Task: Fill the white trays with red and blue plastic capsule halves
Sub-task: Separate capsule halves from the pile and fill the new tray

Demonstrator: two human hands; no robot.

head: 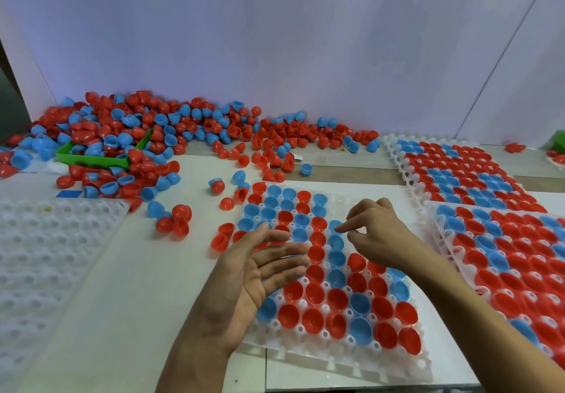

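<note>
**Centre tray part-filled; both your hands over it, holding nothing**

Your left hand (253,273) hovers palm-up over the left edge of the centre tray (363,359), fingers straight and spread, nothing in it. Your right hand (374,233) is above the tray's upper middle, fingers loosely curled, index finger and thumb tips close together over a blue half (334,241); no capsule half shows between them.

The centre tray sits on the white table (137,285) directly before you. Most of its cups carry red or blue halves, open side up; a patch of cups at its far right corner (348,201) is bare.

To the right, two filled trays (501,239) lie side by side, the nearer one overlapping the farther. At far left lies an unfilled tray (46,255).

The loose pile of capsule halves (146,136) runs along the back wall, heaped over and around a green bin (91,160). A few stray red halves (174,221) lie just beside the centre tray's left edge.
</note>
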